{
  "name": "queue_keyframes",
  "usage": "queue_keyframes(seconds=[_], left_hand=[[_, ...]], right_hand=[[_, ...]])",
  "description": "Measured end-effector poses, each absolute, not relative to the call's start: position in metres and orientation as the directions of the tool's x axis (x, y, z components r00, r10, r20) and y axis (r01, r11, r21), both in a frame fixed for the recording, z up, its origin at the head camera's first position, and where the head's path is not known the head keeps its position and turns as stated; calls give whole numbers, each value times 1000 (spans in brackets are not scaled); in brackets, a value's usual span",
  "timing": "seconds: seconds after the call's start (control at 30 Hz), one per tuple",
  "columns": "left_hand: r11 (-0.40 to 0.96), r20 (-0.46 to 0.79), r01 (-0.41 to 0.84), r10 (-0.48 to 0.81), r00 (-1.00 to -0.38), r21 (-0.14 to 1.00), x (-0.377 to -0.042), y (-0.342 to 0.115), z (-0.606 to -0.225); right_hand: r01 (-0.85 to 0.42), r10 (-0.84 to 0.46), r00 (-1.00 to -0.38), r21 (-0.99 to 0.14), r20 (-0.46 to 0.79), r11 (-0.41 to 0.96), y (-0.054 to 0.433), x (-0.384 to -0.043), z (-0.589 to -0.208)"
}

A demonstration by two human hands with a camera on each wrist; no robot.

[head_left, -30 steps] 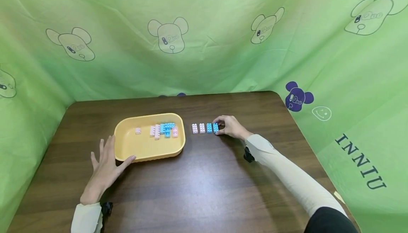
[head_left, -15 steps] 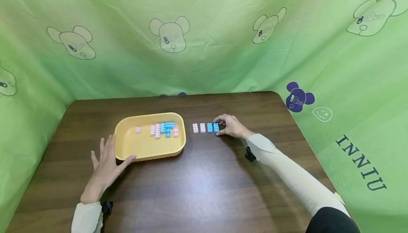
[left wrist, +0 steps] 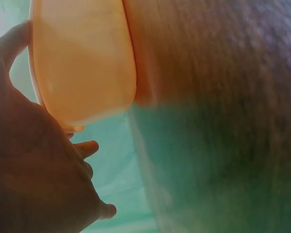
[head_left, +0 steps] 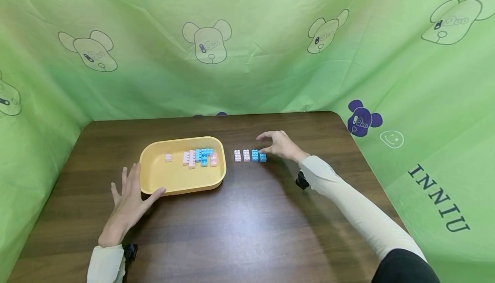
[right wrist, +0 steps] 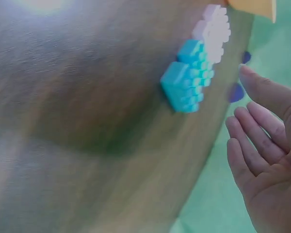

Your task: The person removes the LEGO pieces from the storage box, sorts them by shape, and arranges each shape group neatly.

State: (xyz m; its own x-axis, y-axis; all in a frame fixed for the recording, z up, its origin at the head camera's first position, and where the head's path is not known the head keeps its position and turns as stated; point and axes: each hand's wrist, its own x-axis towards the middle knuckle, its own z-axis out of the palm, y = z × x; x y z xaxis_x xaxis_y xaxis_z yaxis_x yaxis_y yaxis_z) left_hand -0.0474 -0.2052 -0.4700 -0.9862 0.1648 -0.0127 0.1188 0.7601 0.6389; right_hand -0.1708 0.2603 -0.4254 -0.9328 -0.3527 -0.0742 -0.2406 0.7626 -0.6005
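Note:
Two pale pink building bricks (head_left: 242, 155) and two blue building bricks (head_left: 255, 155) stand in a row on the brown table. Just above the rightmost blue brick (right wrist: 178, 87), my right hand (head_left: 284, 146) hovers with thumb and fingers apart, holding nothing; its thumb partly covers that brick in the head view. My left hand (head_left: 129, 203) touches the left end of the yellow tray (head_left: 181, 185), fingers spread along its side and thumb at the near edge. Inside the tray lie several pink and blue bricks (head_left: 204, 155) grouped right of centre, plus one small pink brick (head_left: 168, 158) farther left.
The brown wooden table (head_left: 247, 231) carries the tray and the row. A green curtain (head_left: 247, 81) printed with bear heads hangs behind and along both sides of the table. A black band with a small device sits on each wrist.
My right hand has let go of the rightmost blue brick and risen off it, fingers spreading apart. The left hand stays at the tray, and the bricks keep their places.

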Motion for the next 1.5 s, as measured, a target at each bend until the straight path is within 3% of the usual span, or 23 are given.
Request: queue_keyframes(seconds=[0.73, 1.5], left_hand=[[759, -8, 123, 166, -986, 639, -48, -206, -471], [754, 3, 122, 158, -988, 645, -46, -205, -472]], right_hand=[[-383, -488, -869, -519, -78, 764, 193, -181, -396], [-483, -604, -796, -557, -42, 676, 138, -184, -398]])
